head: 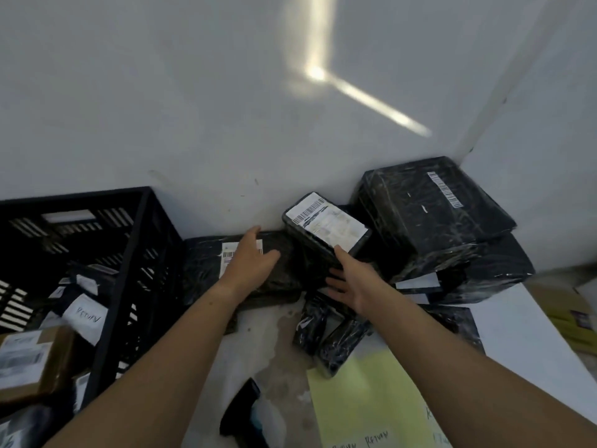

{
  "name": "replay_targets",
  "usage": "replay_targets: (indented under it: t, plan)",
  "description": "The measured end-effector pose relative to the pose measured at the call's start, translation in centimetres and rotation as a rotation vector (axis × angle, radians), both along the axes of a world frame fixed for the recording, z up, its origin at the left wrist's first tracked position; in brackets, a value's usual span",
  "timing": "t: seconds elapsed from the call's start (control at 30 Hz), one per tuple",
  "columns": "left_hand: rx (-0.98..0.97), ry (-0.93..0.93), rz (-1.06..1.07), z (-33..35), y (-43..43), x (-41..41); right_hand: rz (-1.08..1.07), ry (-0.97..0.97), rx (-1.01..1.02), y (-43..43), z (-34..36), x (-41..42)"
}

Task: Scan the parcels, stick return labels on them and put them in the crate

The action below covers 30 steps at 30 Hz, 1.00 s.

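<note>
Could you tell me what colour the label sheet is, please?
Pale yellow; the sheet shows best in the head view.

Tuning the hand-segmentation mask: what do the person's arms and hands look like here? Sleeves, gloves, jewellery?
Both are bare. The left hand and right hand wear no gloves, and no rings show. The left forearm and right forearm carry no sleeve, watch or band down to the frame's edge. No markings visible; blur softens fine detail.

Crate (pixel 129 263) left, parcels (pixel 35 357) inside. Flat parcel (pixel 284 270) just right of crate, against wall (pixel 193 108). Stacked parcels (pixel 429 208) in right corner. Label sheet (pixel 371 392) front; scanner (pixel 242 412) left of it.
</note>
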<state>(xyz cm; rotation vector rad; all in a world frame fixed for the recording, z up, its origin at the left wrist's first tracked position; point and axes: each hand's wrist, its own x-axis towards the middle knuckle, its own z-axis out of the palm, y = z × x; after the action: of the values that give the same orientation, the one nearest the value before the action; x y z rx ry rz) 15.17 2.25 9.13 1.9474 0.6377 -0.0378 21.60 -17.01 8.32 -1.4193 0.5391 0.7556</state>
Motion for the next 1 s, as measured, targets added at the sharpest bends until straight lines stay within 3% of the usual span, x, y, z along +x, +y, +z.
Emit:
replay_targets:
  t: [0.13,0.3,0.47,0.57,0.63,0.73,0.87,1.0]
  plan:
    - [-0.007,0.019,0.018,-1.8,0.4,-2.8,-0.061,-0.002,-0.003,-0.3,-0.6,0.1]
    - [-0.082,0.019,0.099,-4.1,2.0,-6.4,0.038,-0.126,-0.056,-2.1,0.6,-2.9]
    - [-0.407,-0.078,0.333,-3.2,1.3,-10.8,0.226,-0.277,-0.162,-4.8,1.5,-9.2]
    - [-0.688,-0.033,0.463,-1.9,-0.9,-14.5,0.355,-0.302,-0.223,-5.6,1.2,-13.4]
    - [-0.778,0.027,0.477,-1.8,-2.7,-17.5,0.425,-0.299,-0.219,-5.7,0.7,-16.0]
    - [-0.854,0.086,0.477,-3.0,-4.9,-22.1,0.519,-0.316,-0.210,-5.3,-0.7,-18.8]
    - [-0.876,0.102,0.632,-5.1,-5.8,-26.6,0.591,-0.336,-0.177,-4.4,-2.8,-20.7]
    - [-0.887,0.007,0.763,-5.2,-5.6,-28.9,0.470,-0.272,-0.104,-3.2,-6.6,-22.5]
